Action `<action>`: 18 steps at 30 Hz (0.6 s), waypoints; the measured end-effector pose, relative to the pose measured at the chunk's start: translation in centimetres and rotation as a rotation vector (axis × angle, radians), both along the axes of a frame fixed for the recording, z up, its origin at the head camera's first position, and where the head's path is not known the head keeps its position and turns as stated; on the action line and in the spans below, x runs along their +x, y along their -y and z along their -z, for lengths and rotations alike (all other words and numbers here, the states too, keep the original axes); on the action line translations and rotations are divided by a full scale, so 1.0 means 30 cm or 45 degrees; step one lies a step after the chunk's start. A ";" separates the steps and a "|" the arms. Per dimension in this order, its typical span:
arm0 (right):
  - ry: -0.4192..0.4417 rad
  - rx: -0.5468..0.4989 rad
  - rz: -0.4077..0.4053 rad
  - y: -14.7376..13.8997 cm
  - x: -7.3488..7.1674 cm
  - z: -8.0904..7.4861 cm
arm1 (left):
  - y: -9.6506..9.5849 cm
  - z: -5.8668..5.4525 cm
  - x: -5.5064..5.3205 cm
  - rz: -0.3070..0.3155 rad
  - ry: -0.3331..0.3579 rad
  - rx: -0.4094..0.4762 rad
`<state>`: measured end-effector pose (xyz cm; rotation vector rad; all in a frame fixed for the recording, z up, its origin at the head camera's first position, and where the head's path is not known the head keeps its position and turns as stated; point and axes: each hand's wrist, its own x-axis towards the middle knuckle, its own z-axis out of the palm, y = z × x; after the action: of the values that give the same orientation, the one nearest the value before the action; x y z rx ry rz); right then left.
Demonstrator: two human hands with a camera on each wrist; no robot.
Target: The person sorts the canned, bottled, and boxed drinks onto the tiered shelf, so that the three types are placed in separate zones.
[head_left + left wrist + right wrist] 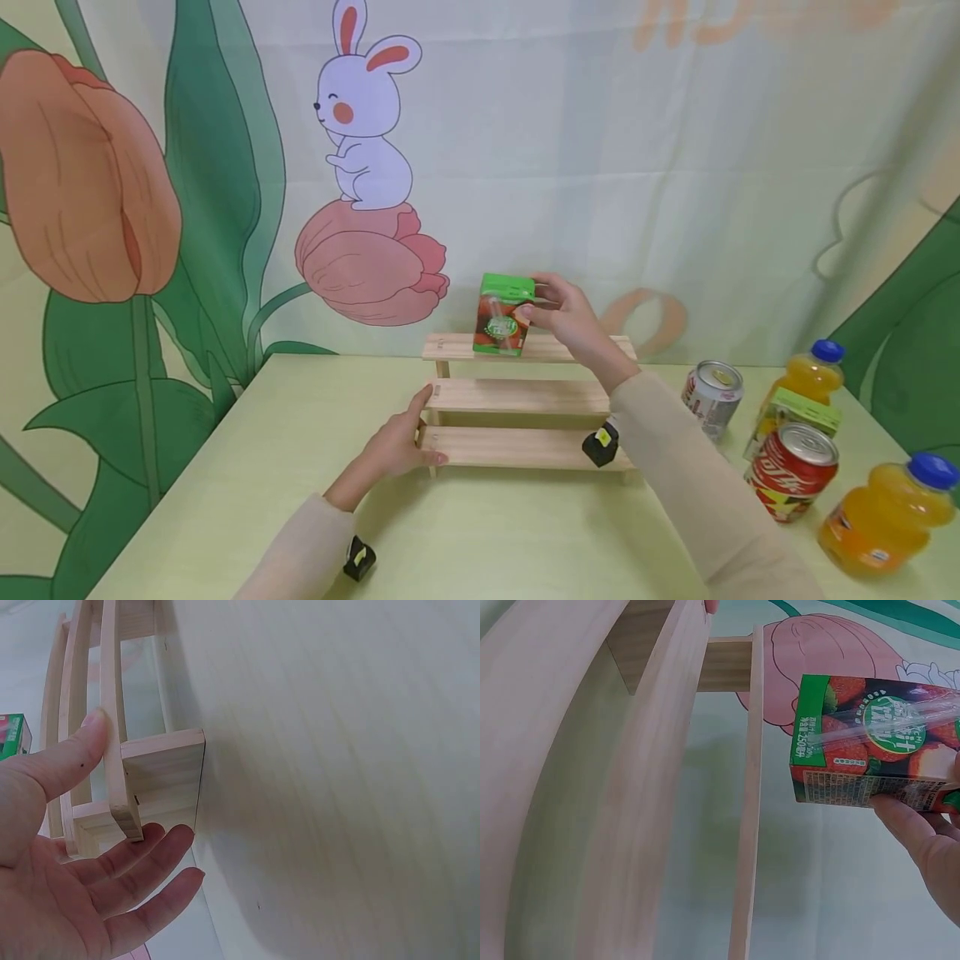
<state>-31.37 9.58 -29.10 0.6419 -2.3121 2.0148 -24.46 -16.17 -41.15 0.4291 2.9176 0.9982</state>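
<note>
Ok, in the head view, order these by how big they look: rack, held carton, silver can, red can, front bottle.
Largest to smallest:
1. Rack
2. Front bottle
3. Red can
Held carton and silver can come last; they look too alike to rank.

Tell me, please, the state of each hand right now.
Left hand: open, touching the wooden rack's left end.
Right hand: closed, holding the red-and-green drink carton.
</note>
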 end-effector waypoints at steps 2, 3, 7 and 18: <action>0.005 0.001 0.000 0.009 -0.006 0.000 | 0.000 0.000 0.001 -0.004 0.002 0.003; 0.007 0.008 0.002 0.012 -0.010 0.002 | 0.000 0.001 0.001 0.001 -0.001 0.001; 0.021 0.019 0.001 0.026 -0.026 0.010 | 0.002 0.005 0.000 0.003 -0.005 -0.009; 0.059 0.079 0.003 0.049 -0.053 0.017 | 0.011 0.016 -0.008 0.001 0.003 -0.005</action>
<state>-32.96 8.09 -29.61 0.6005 -2.4088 1.9853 -24.71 -16.51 -41.62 0.4289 2.9164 0.9918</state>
